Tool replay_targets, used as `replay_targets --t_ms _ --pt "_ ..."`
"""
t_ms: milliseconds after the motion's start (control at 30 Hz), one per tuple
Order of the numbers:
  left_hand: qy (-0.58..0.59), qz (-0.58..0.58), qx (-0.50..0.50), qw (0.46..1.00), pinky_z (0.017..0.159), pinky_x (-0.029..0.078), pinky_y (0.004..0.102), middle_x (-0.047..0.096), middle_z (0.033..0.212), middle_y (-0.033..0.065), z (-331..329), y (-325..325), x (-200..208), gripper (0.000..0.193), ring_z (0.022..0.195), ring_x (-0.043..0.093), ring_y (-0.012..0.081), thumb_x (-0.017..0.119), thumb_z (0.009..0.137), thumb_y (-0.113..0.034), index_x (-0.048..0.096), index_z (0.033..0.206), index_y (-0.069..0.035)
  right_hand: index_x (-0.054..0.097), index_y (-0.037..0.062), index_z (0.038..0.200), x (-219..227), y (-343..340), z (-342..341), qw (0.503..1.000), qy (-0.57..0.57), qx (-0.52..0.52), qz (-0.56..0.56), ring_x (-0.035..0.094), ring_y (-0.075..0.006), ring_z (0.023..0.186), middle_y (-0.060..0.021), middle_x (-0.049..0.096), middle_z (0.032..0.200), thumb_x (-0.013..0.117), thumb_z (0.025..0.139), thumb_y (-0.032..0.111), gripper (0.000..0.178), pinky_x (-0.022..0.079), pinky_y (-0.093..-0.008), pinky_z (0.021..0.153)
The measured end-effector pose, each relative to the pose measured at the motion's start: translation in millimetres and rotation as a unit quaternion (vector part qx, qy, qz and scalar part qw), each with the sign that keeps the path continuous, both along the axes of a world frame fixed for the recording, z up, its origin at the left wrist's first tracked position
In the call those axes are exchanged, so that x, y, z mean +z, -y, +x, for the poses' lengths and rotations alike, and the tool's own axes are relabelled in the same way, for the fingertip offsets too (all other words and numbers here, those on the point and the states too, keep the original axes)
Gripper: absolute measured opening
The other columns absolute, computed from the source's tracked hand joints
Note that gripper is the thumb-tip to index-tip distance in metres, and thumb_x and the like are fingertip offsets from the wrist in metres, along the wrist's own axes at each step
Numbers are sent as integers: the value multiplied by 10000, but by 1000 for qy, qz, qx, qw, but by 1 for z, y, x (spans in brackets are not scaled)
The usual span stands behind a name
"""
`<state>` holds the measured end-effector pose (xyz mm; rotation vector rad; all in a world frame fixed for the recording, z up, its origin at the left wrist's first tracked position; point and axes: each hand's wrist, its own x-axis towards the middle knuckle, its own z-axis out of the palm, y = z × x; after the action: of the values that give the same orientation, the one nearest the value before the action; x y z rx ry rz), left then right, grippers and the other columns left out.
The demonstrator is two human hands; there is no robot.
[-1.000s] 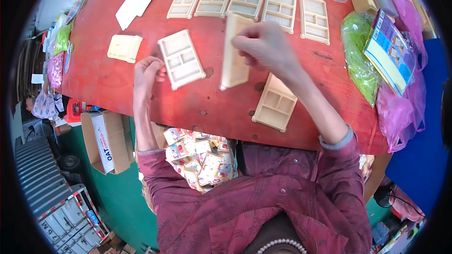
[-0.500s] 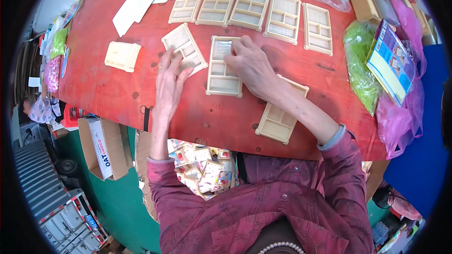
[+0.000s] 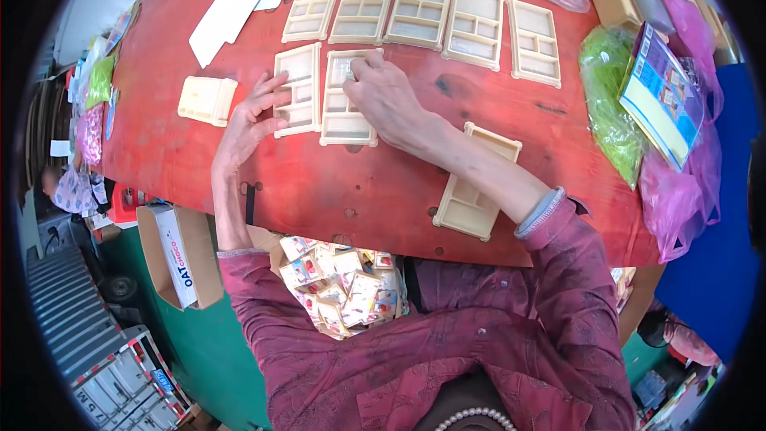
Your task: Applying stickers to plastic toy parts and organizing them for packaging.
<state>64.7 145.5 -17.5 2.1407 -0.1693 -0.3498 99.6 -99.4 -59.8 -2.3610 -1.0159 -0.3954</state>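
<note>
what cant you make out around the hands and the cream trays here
Head view:
- Top compartments of the middle tray: covered by the right hand.
- Tray at the table edge: right forearm crosses it.
- Anything pinched in the right fingertips: too small.
- Small packets in the lap: prints too small.

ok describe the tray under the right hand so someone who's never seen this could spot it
On the red table a row of five cream compartment trays lies along the far edge. Just nearer the person, two more lie side by side, long sides touching. The one meant is the right-hand tray of that pair, with the right hand resting on its top end, while the left hand touches its neighbour.
</note>
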Motion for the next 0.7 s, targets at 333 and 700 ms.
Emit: replay_targets --t_ms 333,700 --pt "14 -3 -2 1000 1033 291 334 428 1348 48 11 -5 -8 429 1361 148 249 493 710 137 619 1072 -56 603 14 648 0 -6 4 1000 -4 -5 11 510 -257 876 -112 551 824 576 623 49 51 474 -345 715" --pt "41 -28 33 998 1024 284 333 491 1288 75 17 -2 -12 350 1316 272 242 479 757 116 631 1036 -32 596 5 684 -1 -4 5 999 31 -24 29 502 -264 871 -116 543 815 566 648 56 70 472 -350 707"
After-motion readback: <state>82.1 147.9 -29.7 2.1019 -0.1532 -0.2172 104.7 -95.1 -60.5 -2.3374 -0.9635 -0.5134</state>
